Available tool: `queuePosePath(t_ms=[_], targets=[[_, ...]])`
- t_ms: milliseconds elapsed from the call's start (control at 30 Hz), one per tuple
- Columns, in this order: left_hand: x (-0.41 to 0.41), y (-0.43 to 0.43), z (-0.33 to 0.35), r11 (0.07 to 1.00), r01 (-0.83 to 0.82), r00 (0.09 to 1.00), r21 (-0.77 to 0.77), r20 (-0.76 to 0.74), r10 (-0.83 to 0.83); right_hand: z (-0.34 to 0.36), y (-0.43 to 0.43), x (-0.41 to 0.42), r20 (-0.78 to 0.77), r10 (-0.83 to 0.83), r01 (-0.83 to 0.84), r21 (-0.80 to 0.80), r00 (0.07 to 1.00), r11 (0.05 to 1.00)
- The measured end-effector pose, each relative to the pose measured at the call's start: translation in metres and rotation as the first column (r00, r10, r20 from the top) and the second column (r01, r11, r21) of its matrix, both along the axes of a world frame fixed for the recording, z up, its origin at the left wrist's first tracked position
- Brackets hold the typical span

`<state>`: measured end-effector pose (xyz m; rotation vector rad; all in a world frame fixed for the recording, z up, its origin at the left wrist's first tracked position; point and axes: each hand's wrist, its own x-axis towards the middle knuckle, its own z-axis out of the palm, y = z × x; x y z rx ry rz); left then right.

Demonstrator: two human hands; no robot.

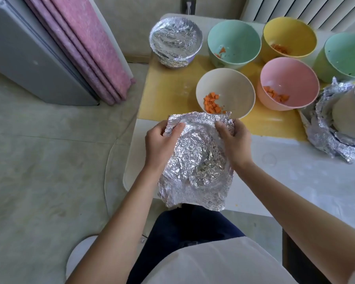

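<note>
Both hands pinch the far edge of the crumpled foil sheet [195, 165], the left hand [162, 140] at one corner and the right hand [234, 140] at the other, holding it above the near edge of the table [295, 171], just before the cream bowl [234, 83] of carrot pieces [211, 103]. I judge the thin, creased foil could tear if the hands pull apart too hard, or its edge could snag the bowl's rim and tip it. The fingers beneath the foil are hidden, and the pile of foil and bowls [332, 128] at the right is cut off.
</note>
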<state>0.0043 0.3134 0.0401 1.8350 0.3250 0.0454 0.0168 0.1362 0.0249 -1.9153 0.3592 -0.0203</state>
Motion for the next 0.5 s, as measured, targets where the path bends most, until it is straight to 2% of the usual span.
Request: queuePosePath(t_ms=[133,233,300,367,500], targets=[[0.002,0.002,0.008,0.995,-0.028,0.993,-0.096,-0.120,0.016,0.006,-0.006,0.009,-0.012,0.082,-0.079,0.163,0.997,0.983],[0.001,-0.002,0.011,0.966,-0.114,0.970,-0.230,-0.234,0.059,0.008,-0.008,0.017,-0.067,0.123,-0.106,0.213,0.990,0.971],[0.002,-0.001,0.008,0.962,-0.150,0.963,-0.227,-0.252,0.091,0.008,-0.009,0.021,-0.082,0.137,-0.118,0.204,0.987,0.972],[0.001,0.001,-0.001,0.979,-0.144,0.970,-0.141,-0.215,0.112,0.007,-0.008,0.022,-0.068,0.157,-0.144,0.164,0.985,0.976],[0.001,0.009,-0.025,0.980,-0.124,0.980,0.154,-0.138,0.146,-0.004,-0.007,0.023,-0.099,0.185,-0.181,0.046,0.978,0.982]])
